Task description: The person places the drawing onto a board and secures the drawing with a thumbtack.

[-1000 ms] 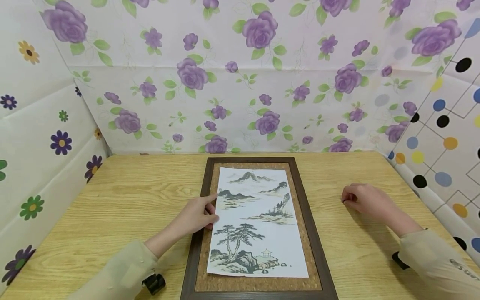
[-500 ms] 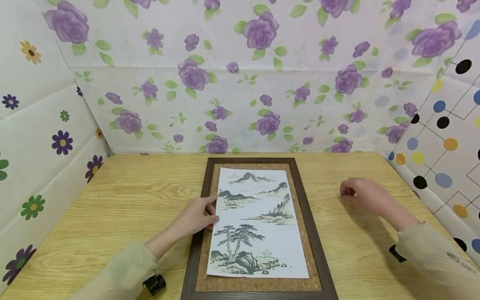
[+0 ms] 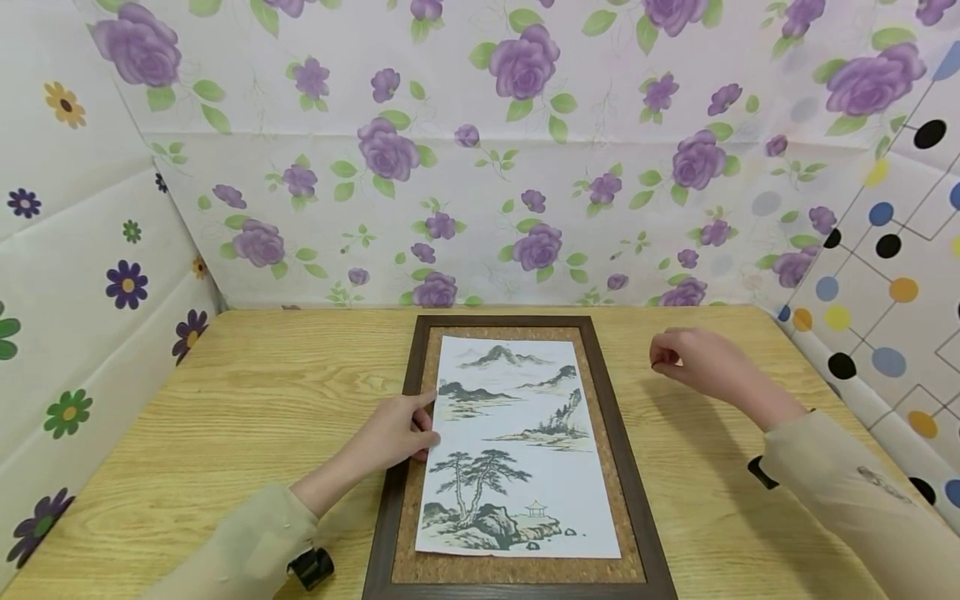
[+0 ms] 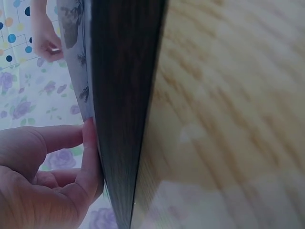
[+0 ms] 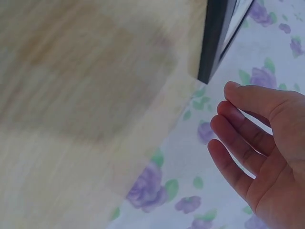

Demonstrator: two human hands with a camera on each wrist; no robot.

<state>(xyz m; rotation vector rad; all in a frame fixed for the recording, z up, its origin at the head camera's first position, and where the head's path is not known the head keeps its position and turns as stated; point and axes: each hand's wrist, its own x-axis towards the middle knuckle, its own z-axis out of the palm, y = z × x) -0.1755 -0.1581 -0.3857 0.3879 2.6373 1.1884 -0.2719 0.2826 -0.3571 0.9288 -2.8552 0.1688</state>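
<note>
A paper print (image 3: 540,467) of ink mountains, pines and a pavilion lies on a cork board (image 3: 517,572) with a dark brown frame (image 3: 384,533). At the print's left edge rests my left hand (image 3: 393,429), forefinger and thumb extended onto the margin; in the left wrist view its fingertips (image 4: 88,131) are right at the frame's inner edge. My right hand (image 3: 705,362) hovers over the table to the right of the frame. The right wrist view has its thumb and forefinger (image 5: 252,98) brought together, other fingers loosely bent; I cannot tell whether something tiny is between them.
The board lies on a light wood-grain table (image 3: 285,367). Purple-rose sheeting (image 3: 480,225) rises behind it, with a daisy-patterned sheet (image 3: 90,333) at left and a dotted sheet (image 3: 892,333) at right. Black wrist bands (image 3: 311,568) show under both sleeves.
My right hand has risen from the table and moved left, nearer the frame and farther back. The left hand, print and board have stayed in place.
</note>
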